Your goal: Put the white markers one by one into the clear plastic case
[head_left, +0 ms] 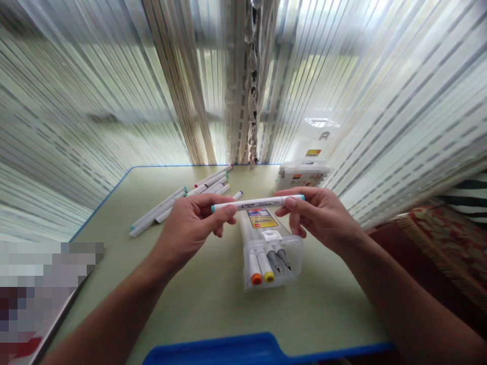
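A white marker with turquoise ends (258, 203) is held level between both hands, above the table. My left hand (198, 213) pinches its left end between thumb and fingers. At the other end, the thumb and fingers of my right hand (314, 210) are closed on it. Just below and behind the marker lies a clear plastic case (247, 279) with a yellow label, its open end toward me. Inside it are a white marker with an orange end (255, 271), one with a yellow end (266, 268), and two grey-tipped pens (279, 259).
Several loose white markers (163, 203) lie in a pile at the back left. A second clear case (304, 175) stands at the back right, near string curtains (213, 101). The pale green table (205, 304) has a blue edge. A blurred-out object (38, 299) is at the lower left.
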Motion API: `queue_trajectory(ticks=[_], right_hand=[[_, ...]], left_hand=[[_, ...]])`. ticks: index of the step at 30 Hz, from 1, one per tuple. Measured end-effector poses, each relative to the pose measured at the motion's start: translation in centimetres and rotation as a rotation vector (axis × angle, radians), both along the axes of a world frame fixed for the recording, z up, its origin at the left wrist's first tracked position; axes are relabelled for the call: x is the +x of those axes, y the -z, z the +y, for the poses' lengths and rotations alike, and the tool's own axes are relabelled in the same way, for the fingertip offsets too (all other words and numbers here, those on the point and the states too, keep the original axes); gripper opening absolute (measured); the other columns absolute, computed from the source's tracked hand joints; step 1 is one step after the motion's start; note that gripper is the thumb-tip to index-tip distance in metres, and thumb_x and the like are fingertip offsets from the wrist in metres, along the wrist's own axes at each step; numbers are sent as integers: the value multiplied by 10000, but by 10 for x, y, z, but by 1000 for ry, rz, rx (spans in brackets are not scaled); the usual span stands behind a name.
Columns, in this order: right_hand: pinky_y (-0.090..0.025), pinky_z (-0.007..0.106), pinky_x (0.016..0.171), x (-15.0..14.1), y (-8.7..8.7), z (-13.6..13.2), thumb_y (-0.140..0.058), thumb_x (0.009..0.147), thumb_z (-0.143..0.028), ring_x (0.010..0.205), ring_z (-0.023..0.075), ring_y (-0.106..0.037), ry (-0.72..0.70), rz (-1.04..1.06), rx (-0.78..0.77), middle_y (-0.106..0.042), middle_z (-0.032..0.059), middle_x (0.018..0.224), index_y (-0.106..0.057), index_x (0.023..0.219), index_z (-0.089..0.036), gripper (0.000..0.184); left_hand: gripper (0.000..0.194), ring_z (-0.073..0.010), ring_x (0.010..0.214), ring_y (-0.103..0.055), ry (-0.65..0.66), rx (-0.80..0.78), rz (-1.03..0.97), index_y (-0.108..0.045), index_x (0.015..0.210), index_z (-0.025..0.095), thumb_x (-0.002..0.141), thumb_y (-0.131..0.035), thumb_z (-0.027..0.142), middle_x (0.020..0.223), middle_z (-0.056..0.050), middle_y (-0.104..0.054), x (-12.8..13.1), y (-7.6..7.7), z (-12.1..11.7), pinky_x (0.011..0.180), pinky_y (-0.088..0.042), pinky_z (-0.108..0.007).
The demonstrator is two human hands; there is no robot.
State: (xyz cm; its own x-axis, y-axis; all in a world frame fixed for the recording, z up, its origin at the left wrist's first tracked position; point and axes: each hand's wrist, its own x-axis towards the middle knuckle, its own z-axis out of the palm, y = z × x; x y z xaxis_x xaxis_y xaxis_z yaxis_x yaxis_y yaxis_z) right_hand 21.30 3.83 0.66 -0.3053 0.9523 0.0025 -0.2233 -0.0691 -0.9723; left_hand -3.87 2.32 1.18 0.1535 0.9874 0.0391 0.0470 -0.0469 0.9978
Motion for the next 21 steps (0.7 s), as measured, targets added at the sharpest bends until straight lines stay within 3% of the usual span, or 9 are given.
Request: queue_trajectory(ticks=[13, 21], right_hand=[[-449, 183, 384, 1, 6, 0, -831, 782, -300, 436, 89, -598, 49, -133, 85, -753, 53, 722, -788, 916, -161, 198], [-441, 176, 360, 0, 1, -1, -813, 798, -313, 424, 92, -618, 36, -54, 14, -766, 70, 766, -792, 939, -156, 213]], left_hand=[[258, -77, 490, -530, -3, 28, 48, -782, 924, 124, 763, -820, 322, 546, 25, -614, 1, -1, -1, 481, -431, -184], [258, -86, 514, -552, 2, 45, -11, -776, 982, 140, 806, -786, 328, 732, -36, -715, 0, 0, -1, 491, -457, -211]])
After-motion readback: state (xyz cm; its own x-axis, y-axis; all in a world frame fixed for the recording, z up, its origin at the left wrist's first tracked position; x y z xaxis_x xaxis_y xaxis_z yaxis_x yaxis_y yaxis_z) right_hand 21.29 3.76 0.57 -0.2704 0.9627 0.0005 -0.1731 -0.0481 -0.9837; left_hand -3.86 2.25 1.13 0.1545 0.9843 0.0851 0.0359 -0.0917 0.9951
